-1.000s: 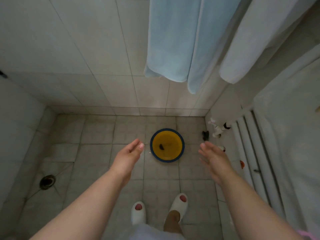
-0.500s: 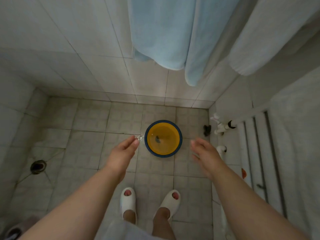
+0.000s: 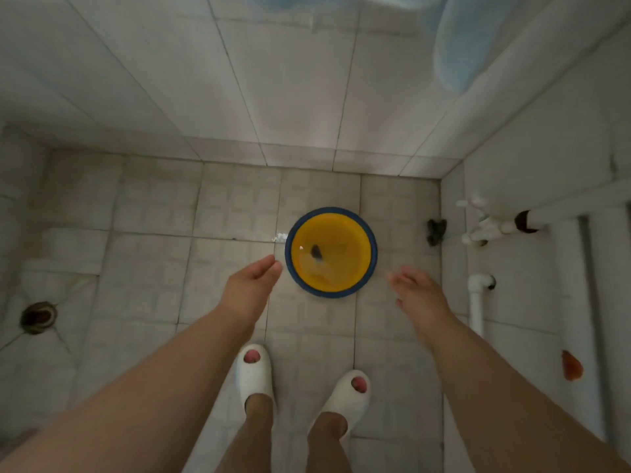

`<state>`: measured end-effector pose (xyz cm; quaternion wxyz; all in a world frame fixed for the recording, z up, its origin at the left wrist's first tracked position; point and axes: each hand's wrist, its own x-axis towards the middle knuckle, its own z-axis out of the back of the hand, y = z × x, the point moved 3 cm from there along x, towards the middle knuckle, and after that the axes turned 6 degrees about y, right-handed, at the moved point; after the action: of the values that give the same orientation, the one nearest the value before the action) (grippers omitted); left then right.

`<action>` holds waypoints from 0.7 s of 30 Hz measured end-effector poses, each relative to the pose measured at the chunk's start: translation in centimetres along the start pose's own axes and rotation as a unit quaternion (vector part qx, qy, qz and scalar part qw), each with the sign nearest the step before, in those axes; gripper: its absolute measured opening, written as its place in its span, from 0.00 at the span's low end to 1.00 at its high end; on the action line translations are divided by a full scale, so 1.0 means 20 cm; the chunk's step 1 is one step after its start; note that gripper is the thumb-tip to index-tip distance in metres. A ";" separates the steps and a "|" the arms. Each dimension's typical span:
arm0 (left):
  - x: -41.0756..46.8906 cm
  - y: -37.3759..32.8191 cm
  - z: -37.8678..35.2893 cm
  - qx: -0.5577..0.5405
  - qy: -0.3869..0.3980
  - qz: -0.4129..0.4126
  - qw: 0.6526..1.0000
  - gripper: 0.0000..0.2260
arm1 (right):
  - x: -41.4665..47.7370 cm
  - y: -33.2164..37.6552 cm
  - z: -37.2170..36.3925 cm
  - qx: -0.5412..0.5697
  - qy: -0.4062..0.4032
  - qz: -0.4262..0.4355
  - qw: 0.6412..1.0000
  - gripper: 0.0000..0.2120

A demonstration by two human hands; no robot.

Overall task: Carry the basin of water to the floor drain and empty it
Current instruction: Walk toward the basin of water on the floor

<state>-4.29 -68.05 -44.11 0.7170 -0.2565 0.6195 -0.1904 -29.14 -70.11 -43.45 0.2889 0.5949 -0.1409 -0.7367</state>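
A round yellow basin (image 3: 355, 240) with a blue rim stands on the tiled floor near the far right corner, holding water with a small dark speck in it. My left hand (image 3: 249, 288) hovers just left of the rim, fingers apart, not touching it. To the basin's right my right hand (image 3: 418, 297) is spread open, also apart from it. The dark round floor drain (image 3: 37, 317) lies far off at the left of the floor.
White pipes and a valve (image 3: 481, 230) jut from the right wall, with a radiator (image 3: 587, 302) behind them. A small dark object (image 3: 436, 231) lies by the right wall. Blue towels (image 3: 464, 39) hang overhead. My feet in white slippers (image 3: 256, 373) stand behind the basin.
The view has tilted down and come closer to the basin. Both open hands have lowered toward its two sides.
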 end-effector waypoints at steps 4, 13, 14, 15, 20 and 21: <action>0.21 0.08 0.03 0.012 -0.004 -0.003 1.000 0.22 | 0.19 -0.09 -0.06 -0.005 -0.014 -0.011 1.000 0.22; 0.66 0.29 -0.06 0.044 -0.008 -0.006 0.999 0.21 | 0.66 -0.28 -0.16 0.002 -0.048 -0.003 0.999 0.24; 0.71 0.31 -0.09 0.047 -0.006 -0.007 0.999 0.21 | 0.71 -0.30 -0.18 -0.002 -0.050 -0.002 0.999 0.23; 0.77 0.35 -0.11 0.050 -0.005 -0.008 0.999 0.21 | 0.77 -0.33 -0.20 -0.005 -0.052 0.000 0.999 0.22; 1.09 0.50 -0.19 0.086 -0.011 -0.010 0.996 0.21 | 1.10 -0.49 -0.29 -0.028 -0.062 0.012 0.998 0.23; 1.13 0.52 -0.19 0.095 -0.016 -0.011 0.995 0.21 | 1.15 -0.51 -0.29 -0.028 -0.062 0.017 0.998 0.24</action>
<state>-4.95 -73.68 -68.57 0.7458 -0.1976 0.5841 -0.2522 -29.00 -74.86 -68.77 0.3091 0.5371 -0.1480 -0.7708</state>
